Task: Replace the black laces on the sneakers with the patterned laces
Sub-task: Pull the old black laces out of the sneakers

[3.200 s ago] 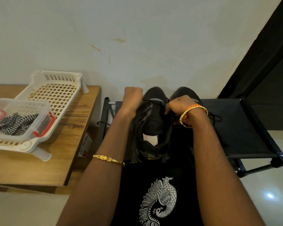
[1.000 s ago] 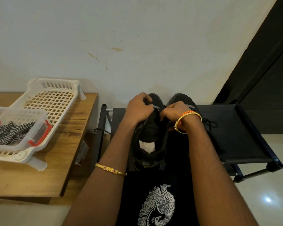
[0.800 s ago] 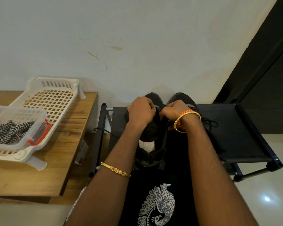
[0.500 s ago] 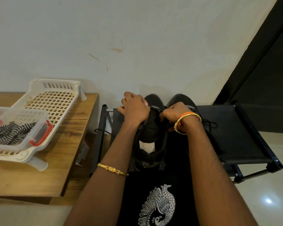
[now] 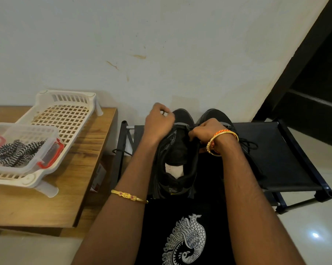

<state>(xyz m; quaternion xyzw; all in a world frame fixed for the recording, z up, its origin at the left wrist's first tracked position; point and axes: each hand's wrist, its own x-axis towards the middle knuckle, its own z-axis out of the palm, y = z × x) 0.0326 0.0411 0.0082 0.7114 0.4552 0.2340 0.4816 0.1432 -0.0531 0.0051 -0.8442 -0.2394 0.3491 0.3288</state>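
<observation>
Sneaker in hand: the left black sneaker (image 5: pixel 175 155) stands on the black shoe rack (image 5: pixel 287 155) in front of me, its opening towards me; its mate (image 5: pixel 216 116) stands just beside it, to my right.
Progress: early, I judge. My hands are on the black lace (image 5: pixel 184 127) at the front eyelets; how much is already out I cannot tell.
Left to do: the patterned laces (image 5: pixel 16 153) lie untouched in the clear plastic box (image 5: pixel 52 150) on the white basket (image 5: pixel 66 115), well apart on the wooden table (image 5: pixel 37 207).
Left hand (image 5: pixel 158 123): fingers curled, seemingly pinching the lace.
Right hand (image 5: pixel 206 131): fingers curled tight on the sneaker's lacing edge.
</observation>
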